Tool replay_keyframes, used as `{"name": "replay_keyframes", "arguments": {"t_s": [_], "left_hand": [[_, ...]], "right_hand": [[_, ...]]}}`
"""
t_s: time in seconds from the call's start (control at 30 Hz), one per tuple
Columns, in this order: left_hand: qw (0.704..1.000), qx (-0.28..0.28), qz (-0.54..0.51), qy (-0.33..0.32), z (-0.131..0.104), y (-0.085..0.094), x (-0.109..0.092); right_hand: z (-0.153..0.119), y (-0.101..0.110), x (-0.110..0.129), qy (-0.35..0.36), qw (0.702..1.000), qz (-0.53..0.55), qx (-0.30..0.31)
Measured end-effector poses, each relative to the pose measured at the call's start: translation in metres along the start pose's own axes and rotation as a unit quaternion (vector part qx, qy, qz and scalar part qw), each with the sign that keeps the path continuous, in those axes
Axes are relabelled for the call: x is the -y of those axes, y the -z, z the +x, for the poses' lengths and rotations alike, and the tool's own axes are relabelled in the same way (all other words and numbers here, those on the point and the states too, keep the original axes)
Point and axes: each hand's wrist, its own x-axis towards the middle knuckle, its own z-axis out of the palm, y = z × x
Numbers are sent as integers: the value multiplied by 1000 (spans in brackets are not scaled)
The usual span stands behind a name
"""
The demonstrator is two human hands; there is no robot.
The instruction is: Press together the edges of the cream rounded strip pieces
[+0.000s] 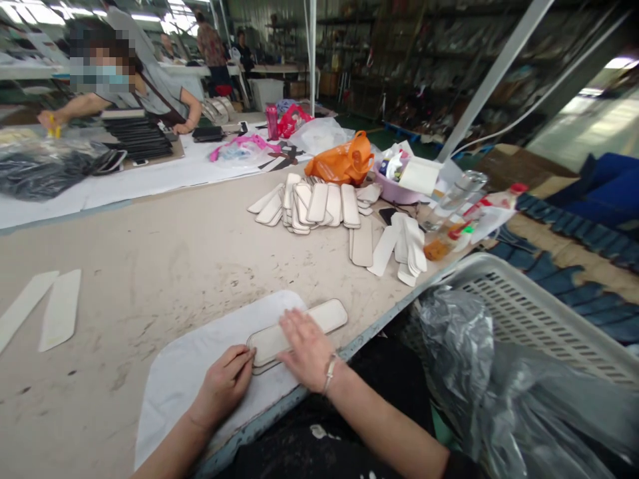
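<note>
A long cream panel with rounded corners (327, 315) lies over a white sheet (174, 372) near the table's front edge; layers show along its near side. My left hand (230, 376) is closed, its thumb and fingers pinching the panel's left end. Flat on the panel's middle rests my right hand (307, 349), fingers stretched out, with a light band at the wrist. Beyond my hands is a heap of similar cream panels (317, 203). Some plain pale strips (384, 251) lie to the right of that heap.
An orange bag (342, 161) and a pink basin (399, 189) stand behind the heap. Bottles (442, 243) are near the right edge. A grey plastic crate (529, 313) with clear plastic sits at my right. Two pale strips (60, 309) lie far left. Across the table works another person (150, 93).
</note>
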Motion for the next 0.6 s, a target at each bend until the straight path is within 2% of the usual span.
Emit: {"name": "replay_keyframes", "arguments": {"t_s": [0.03, 0.1, 0.2, 0.33, 0.47, 0.53, 0.6], "left_hand": [[1000, 7, -2, -2, 0, 0, 0], [1000, 16, -4, -6, 1, 0, 1], [1000, 12, -5, -6, 0, 0, 2], [1000, 8, -16, 1, -2, -1, 4], [999, 8, -33, 9, 0, -2, 4], [999, 13, -37, 23, 1, -1, 1], [998, 14, -40, 45, 1, 0, -3]], "right_hand": [[4, -8, 12, 47, 998, 14, 34], [9, -22, 28, 90, 992, 29, 87], [8, -33, 29, 81, 989, 20, 123], [-5, -22, -8, 15, 993, -16, 112], [-22, -5, -57, -99, 989, -80, 82], [-28, -2, -73, -135, 981, -114, 83], [-33, -4, -80, -143, 977, -139, 80]]}}
